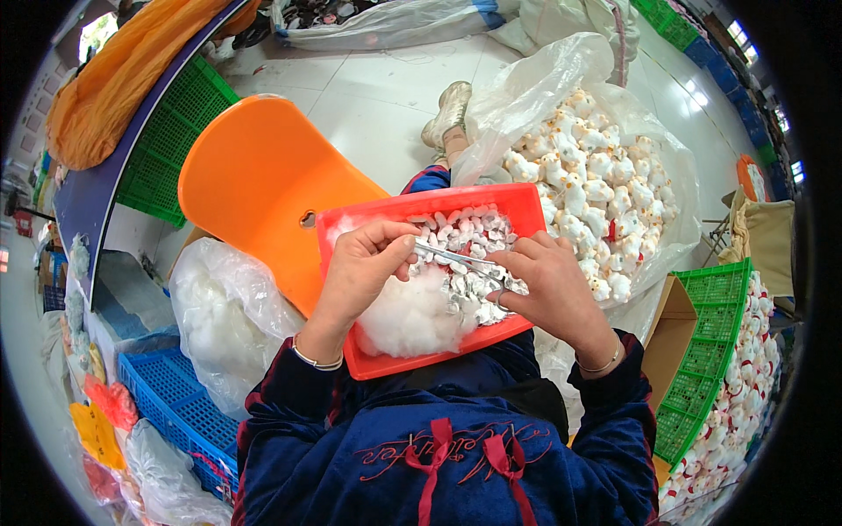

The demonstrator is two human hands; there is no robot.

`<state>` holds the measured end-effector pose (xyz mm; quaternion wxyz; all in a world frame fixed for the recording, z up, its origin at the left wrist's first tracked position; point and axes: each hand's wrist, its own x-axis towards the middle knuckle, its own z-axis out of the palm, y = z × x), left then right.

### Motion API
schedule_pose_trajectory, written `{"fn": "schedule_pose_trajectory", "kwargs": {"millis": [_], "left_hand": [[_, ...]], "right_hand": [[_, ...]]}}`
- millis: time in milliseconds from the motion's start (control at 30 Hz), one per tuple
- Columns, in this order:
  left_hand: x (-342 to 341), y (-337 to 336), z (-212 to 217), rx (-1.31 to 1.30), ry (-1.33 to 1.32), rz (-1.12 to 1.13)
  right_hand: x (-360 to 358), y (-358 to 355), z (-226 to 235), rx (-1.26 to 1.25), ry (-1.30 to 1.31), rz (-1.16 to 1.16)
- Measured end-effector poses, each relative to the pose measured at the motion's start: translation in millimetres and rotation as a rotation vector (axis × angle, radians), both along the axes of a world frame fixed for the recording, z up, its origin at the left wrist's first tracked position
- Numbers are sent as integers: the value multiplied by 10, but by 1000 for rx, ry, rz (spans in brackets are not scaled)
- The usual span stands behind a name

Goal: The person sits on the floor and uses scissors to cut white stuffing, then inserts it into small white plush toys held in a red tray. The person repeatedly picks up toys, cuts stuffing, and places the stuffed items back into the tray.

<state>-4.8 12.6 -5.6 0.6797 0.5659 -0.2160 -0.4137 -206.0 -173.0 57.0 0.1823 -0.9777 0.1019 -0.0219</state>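
My right hand grips the looped handles of a metal pair of scissor-handled forceps, which point left. At their tip, the thumb and fingers of my left hand are pinched together; what lies between them is too small to make out. Both hands are above a red plastic tray resting on my lap. Fluffy white stuffing fills the tray's near left part. Many small white pieces, some silvery-looking, lie in its far and right part.
Ahead to the right, a clear plastic bag holds many small white plush toys. An orange chair stands left, beside a bag of stuffing and a blue crate. Green crates and more plush toys are at right.
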Motion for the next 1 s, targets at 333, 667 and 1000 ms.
{"fn": "schedule_pose_trajectory", "kwargs": {"millis": [333,667,1000], "left_hand": [[-67,-13,-83,78,-142,-134],[40,-164,76,196,-309,-163],[22,-60,-106,425,-596,-319]], "right_hand": [[1,0,-36,50,104,79],[-234,-387,-35,-6,243,-132],[-64,-442,-526,-210,276,-85]]}}
